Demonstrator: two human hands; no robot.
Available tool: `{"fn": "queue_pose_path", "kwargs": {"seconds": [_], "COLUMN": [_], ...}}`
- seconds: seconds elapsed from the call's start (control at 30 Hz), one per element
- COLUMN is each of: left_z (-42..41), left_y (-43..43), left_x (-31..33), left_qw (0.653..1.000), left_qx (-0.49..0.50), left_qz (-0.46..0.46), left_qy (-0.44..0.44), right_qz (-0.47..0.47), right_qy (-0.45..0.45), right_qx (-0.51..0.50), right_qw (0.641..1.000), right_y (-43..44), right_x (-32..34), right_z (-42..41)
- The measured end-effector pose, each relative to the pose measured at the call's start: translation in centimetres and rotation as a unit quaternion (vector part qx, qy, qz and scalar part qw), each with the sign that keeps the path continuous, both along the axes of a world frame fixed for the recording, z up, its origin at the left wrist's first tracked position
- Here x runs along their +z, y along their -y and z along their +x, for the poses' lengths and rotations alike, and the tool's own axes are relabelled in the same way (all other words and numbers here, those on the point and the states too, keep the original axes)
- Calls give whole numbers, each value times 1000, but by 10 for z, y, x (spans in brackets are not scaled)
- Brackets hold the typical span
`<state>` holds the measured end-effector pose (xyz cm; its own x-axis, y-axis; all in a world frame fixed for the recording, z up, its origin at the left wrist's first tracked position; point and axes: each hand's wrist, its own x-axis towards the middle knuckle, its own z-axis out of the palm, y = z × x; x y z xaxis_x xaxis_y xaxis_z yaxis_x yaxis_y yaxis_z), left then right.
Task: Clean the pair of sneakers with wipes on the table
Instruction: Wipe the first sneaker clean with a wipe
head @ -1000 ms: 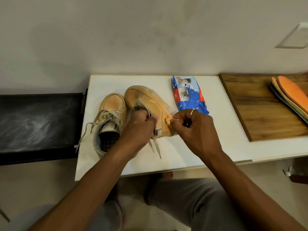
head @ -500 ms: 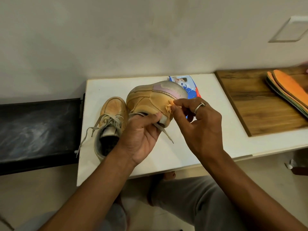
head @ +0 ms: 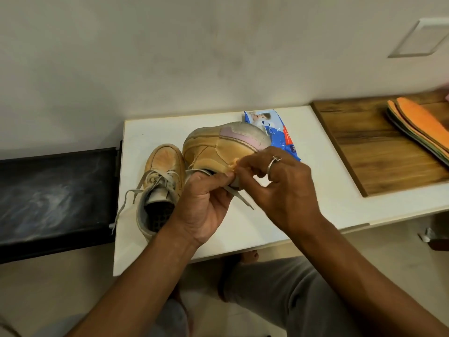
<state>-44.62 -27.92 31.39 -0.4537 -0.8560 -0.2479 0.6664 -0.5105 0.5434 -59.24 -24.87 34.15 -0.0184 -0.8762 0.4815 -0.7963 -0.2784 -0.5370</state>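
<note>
step: wiping the side of the lifted sneaker [head: 218,148], low on the panel by the opening; my read is mid-task, can't tell if the second sneaker [head: 161,181] was done
left hand [head: 204,207]: clenched on the lifted sneaker's collar, thumb across the rim, lace [head: 240,198] hanging below the fingers
right hand [head: 281,188]: fingers curled, pinching a small wadded wipe [head: 232,165] against the sneaker's side
where: lifted sneaker was held over the middle of the table [head: 315,203], off the top, rolled so the sole faced up toward the wall; second sneaker stood upright by the table's left edge, toe to the back edge
pack [head: 281,139]: blue wipes pack lay near the back edge, partly hidden behind the lifted sneaker
doing it well: brace the collar so the shoe doesn't twist under pressure; short strokes along the seams; the wad looked tan-stained, so refold it or pull a fresh wipe; keep the loose lace clear
upper: tan, matte, suede-like, stitched overlapping panels; probably darkens if over-wetted
sole: grey scuffed rubber, pale pink patch, rounded end
second sneaker detail: same tan, rubbed pale on the toe, grey lining, dark perforated footbed, laces trailing to the left edge
table top: smooth, hard, white
right end: wood-grain board [head: 388,154] with flat orange insoles [head: 420,125] stacked on it
</note>
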Motion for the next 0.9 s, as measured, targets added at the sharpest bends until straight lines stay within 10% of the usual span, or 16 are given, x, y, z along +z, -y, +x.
{"fn": "queue_pose_path", "kwargs": {"seconds": [0.9], "left_z": [4], "left_y": [-1], "left_x": [14], "left_qw": [990], "left_qx": [8], "left_qz": [22], "left_qy": [-140], "right_qz": [-105], "right_qy": [79], "right_qx": [-35], "right_qw": [991], "right_y": [-5], "right_x": [8], "right_z": [-9]}}
